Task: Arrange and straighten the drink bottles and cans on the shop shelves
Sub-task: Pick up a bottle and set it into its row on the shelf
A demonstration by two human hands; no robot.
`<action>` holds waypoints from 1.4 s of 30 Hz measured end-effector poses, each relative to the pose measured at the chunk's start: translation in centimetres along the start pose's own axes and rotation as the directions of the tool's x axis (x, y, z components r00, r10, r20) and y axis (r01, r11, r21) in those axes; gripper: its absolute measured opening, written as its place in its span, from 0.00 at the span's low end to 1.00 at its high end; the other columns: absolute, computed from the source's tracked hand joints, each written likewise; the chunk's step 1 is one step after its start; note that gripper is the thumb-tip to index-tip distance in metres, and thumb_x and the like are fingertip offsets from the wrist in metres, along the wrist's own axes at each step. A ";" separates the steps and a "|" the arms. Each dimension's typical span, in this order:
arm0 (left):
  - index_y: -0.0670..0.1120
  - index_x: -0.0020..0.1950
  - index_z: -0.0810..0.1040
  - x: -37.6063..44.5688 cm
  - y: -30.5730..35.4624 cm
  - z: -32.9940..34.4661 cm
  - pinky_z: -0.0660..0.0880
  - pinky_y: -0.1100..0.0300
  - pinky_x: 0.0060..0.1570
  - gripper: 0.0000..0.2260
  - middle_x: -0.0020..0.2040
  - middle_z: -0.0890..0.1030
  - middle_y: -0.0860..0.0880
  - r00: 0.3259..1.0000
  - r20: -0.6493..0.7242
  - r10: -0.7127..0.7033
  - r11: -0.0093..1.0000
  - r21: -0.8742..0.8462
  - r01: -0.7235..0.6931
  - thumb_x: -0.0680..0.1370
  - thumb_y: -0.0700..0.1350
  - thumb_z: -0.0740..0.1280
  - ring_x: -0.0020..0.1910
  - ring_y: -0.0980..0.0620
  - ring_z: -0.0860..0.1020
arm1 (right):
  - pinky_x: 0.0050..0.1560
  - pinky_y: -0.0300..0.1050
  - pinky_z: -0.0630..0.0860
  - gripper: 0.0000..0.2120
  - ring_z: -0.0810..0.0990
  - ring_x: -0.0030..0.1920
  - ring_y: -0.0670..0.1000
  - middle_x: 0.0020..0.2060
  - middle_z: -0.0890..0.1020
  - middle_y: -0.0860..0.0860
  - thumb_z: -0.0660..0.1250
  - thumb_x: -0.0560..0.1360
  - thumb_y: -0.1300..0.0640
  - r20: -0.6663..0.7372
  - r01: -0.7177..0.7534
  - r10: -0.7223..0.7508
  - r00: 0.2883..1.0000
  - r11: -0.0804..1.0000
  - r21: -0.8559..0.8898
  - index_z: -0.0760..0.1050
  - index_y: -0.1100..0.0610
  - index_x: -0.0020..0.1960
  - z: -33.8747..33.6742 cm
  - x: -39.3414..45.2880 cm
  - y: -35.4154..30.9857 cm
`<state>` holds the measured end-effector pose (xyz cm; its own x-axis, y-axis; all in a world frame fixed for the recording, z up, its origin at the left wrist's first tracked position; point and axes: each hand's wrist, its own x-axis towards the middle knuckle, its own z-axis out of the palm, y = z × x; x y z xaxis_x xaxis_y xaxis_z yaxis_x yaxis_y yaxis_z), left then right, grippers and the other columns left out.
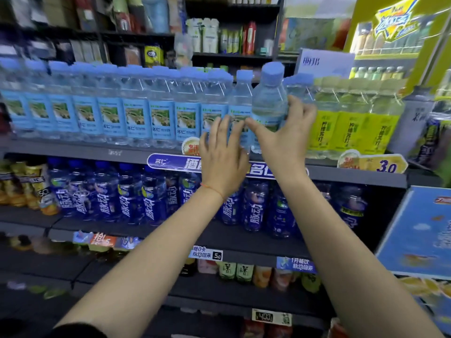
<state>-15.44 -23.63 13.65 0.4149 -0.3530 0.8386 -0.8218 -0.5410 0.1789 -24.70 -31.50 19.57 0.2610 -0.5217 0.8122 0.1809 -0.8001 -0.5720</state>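
A long row of clear water bottles with light-blue caps and blue labels [136, 111] lines the upper shelf [73, 148]. My right hand [285, 135] grips one such bottle [268, 98] at its label; it stands a little forward of the row and higher than its neighbours. My left hand [223, 154] is just left of it, fingers straight and spread, touching the fronts of the neighbouring bottles. Yellow-labelled lemon soda bottles [351, 123] continue the row to the right. Dark blue drink bottles [107, 193] fill the shelf below.
Yellow and orange bottles [26, 186] stand at the left of the second shelf. Mixed small drinks [244, 272] sit on the third shelf. A blue carton [419, 232] juts out at lower right. Price tags [373, 163] hang from the shelf edges. Behind is another stocked rack [219, 37].
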 end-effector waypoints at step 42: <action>0.47 0.78 0.62 -2.8 -1.3 -2.0 0.54 0.47 0.76 0.24 0.80 0.57 0.45 0.996 0.079 0.048 0.997 0.053 -0.052 0.81 0.47 0.59 0.79 0.46 0.53 | 0.62 0.57 0.70 0.16 0.74 0.63 0.60 0.63 0.76 0.60 0.63 0.78 0.56 0.281 0.279 -0.176 0.943 0.878 -0.389 0.76 0.61 0.62 -0.2 -6.8 3.5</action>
<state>-16.31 -20.39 12.12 0.4049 -0.4376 0.8029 -0.8204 -0.5615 0.1077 -26.03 -30.77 12.04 0.4813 -0.2684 0.8345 -0.1369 -0.9633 -0.2309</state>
